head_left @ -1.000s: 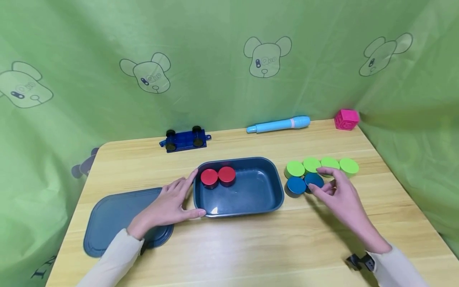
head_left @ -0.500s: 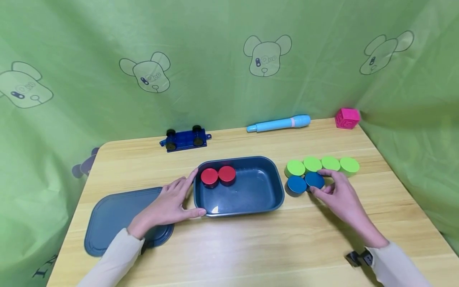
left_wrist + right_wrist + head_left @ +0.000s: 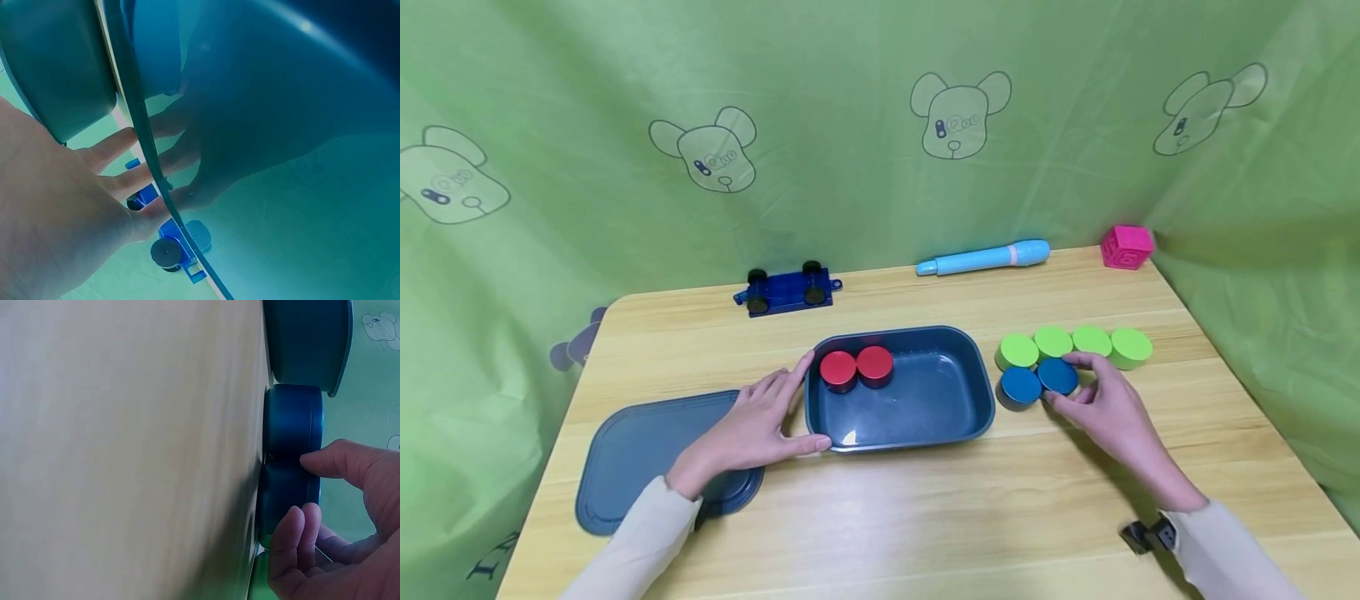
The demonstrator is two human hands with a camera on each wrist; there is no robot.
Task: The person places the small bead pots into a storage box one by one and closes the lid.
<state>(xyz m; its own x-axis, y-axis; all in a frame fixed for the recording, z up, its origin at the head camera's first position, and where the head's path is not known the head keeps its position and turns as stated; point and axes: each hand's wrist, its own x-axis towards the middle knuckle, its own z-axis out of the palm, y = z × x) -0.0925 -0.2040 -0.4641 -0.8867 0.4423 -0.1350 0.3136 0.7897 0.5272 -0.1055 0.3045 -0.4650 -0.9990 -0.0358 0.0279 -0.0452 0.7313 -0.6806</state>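
Note:
In the head view a dark blue rectangular box (image 3: pixel 917 408) holds two red-topped cylinders (image 3: pixel 856 369) at its far left. My left hand (image 3: pixel 756 433) rests at the box's left end, fingers spread, with index finger and thumb touching its two left corners. Over on the right, my right hand (image 3: pixel 1108 404) pinches a short blue cylinder (image 3: pixel 1057 377) between thumb and fingers. A second blue cylinder (image 3: pixel 1019 387) stands right beside it, towards the box. The right wrist view shows the thumb (image 3: pixel 331 459) at the top edge of the held cylinder (image 3: pixel 287 487), which sits low by the tabletop.
Several lime-green cylinders (image 3: pixel 1092 342) form a row behind the blue ones. The box's flat lid (image 3: pixel 647 450) lies under my left forearm. A blue wheeled toy chassis (image 3: pixel 788 292), a light blue pen-shaped toy (image 3: pixel 985 260) and a pink cube (image 3: pixel 1127 247) line the table's back edge.
My right thumb and fingers have closed in on the right-hand blue cylinder. The left hand and the box have stayed in place.

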